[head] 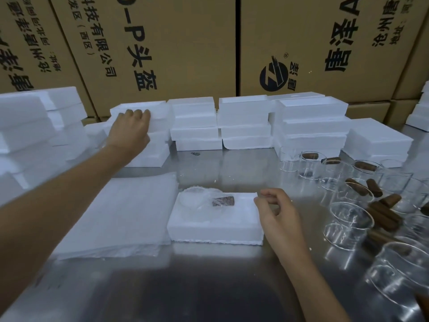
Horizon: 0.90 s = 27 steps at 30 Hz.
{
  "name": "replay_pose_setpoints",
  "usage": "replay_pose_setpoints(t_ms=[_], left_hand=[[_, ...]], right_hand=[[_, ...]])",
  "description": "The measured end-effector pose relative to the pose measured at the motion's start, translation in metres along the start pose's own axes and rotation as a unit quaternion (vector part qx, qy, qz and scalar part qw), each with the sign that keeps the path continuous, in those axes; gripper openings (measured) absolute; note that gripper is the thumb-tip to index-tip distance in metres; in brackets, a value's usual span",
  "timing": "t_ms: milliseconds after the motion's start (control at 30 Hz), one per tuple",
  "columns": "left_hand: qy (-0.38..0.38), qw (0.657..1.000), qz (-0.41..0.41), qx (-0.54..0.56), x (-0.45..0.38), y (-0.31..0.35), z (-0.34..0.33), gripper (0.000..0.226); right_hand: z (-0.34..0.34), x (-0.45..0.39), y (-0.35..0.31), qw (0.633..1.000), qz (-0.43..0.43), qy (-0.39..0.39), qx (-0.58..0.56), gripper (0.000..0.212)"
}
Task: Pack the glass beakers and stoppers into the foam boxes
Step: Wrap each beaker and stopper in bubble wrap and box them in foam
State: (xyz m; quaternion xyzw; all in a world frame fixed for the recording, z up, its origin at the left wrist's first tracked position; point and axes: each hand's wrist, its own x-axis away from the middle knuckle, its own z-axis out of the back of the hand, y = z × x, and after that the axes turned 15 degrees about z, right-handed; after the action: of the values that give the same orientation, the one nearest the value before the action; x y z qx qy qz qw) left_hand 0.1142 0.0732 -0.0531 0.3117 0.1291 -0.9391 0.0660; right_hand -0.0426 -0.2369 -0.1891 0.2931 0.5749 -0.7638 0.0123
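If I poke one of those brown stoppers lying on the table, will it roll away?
Probably a little. The brown stoppers look round and lie on their sides on the smooth metal table, so one could roll. They seem tapered, so it would likely curve, and the glass beakers crowded around would probably stop it.
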Motion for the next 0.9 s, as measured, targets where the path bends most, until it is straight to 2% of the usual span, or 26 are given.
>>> replay_pose_setpoints(t_ms=[167,333,567,900], left_hand=[[0.041,0.995,-0.063,0.066,0.05,0.047,0.074,0.055],[0.076,0.976,-0.096,0.179,0.139,0.084,0.123,0.063],[-0.017,0.966,-0.055,0.252,0.208,0.107,0.107,0.061],[-0.084,0.956,-0.063,0.275,0.22,0.101,0.09,0.06]], right_hand=[[0.002,0.0,-0.004,1.0,-0.017,0.003,-0.012,0.007],[0.01,-0.001,-0.014,0.996,-0.066,0.026,-0.06,0.023],[0.018,-0.008,-0.021,0.973,-0.148,0.075,-0.161,0.017],[0.018,-0.01,-0.026,0.972,-0.169,0.077,-0.146,0.022]])
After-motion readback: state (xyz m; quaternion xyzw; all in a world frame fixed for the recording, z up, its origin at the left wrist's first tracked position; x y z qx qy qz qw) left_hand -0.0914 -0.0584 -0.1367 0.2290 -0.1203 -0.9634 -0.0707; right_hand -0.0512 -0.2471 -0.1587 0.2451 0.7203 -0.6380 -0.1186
